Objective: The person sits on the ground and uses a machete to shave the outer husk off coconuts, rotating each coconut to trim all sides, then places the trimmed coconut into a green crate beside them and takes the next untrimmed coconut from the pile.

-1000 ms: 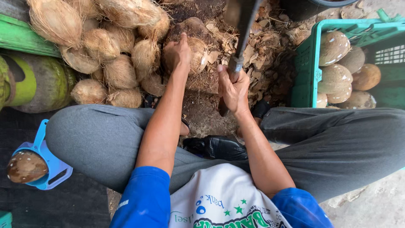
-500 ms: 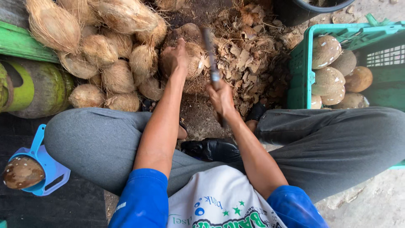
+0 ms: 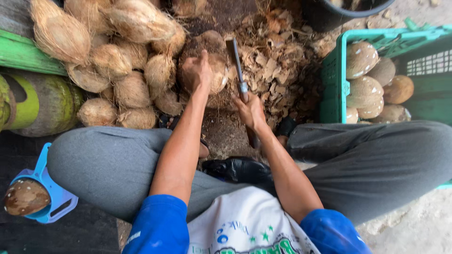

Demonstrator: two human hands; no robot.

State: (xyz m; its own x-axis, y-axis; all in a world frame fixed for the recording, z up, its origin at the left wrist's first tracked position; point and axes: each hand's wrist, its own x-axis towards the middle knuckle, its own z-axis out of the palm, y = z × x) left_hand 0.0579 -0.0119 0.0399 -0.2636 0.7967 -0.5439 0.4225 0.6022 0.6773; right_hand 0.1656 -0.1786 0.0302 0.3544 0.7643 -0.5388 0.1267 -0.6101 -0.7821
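My left hand presses down on a brown, husk-covered coconut resting on a wooden chopping block between my knees. My right hand is shut on the handle of a long cleaver, whose blade lies against the coconut's right side. I sit cross-legged in grey trousers and a blue-sleeved shirt.
A heap of fibrous coconuts lies at the upper left, with husk chips beyond the block. A green crate at right holds several peeled coconuts. A green gas cylinder and a blue holder with a coconut sit at left.
The cleaver was raised high a second ago and has come down onto the right side of the coconut. My left hand has stayed on the coconut throughout.
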